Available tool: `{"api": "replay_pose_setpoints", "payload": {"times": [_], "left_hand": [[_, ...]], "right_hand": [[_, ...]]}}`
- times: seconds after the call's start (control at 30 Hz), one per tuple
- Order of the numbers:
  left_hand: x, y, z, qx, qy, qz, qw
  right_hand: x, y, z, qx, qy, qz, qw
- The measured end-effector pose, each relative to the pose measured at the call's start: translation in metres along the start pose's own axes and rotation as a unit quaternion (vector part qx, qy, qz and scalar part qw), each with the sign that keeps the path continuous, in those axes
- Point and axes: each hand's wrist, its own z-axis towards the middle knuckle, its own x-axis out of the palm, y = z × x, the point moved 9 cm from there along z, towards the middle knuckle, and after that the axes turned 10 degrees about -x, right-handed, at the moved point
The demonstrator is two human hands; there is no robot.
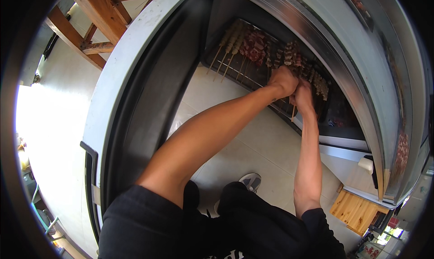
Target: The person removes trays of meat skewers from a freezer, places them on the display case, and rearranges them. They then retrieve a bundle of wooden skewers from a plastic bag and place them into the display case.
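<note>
Both my hands reach into an open refrigerated cabinet, over a dark tray of skewers. My left hand is curled beside several meat skewers; its fingertips are hidden, so its grip is unclear. Pressed against it, my right hand is closed around a wooden skewer stick, whose bare end sticks out below. At the left of the tray lie pale skewers, with red meat skewers beside them. To the right of my hands are more skewers with small light pieces.
The cabinet door stands open on my left, its handle at the outer edge. A curved metal and glass edge overhangs on the right. Wooden furniture legs are at upper left; a small wooden stool is at lower right.
</note>
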Motion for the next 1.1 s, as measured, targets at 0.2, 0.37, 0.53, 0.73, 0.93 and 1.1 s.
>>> {"api": "replay_pose_setpoints", "payload": {"times": [0.2, 0.37, 0.53, 0.73, 0.93, 1.1], "left_hand": [[0.010, 0.005, 0.003, -0.014, 0.010, -0.003, 1.000], [0.002, 0.001, -0.012, -0.004, 0.041, -0.074, 0.996], [0.015, 0.025, -0.024, -0.228, 0.163, -0.393, 0.876], [0.004, 0.030, -0.032, -0.272, 0.157, -0.390, 0.866], [0.008, 0.018, -0.029, -0.282, 0.107, -0.304, 0.904], [0.004, 0.021, -0.015, -0.140, 0.019, -0.152, 0.978]], "right_hand": [[-0.002, 0.007, -0.009, 0.027, -0.023, 0.076, 0.996], [-0.005, 0.001, -0.007, -0.008, -0.029, 0.064, 0.997], [0.006, 0.010, -0.005, -0.182, -0.073, -0.104, 0.975], [0.019, 0.025, -0.009, -0.149, -0.048, -0.045, 0.987], [0.012, 0.018, -0.011, -0.136, -0.078, -0.032, 0.987], [0.012, 0.018, -0.011, -0.148, -0.079, -0.030, 0.985]]}}
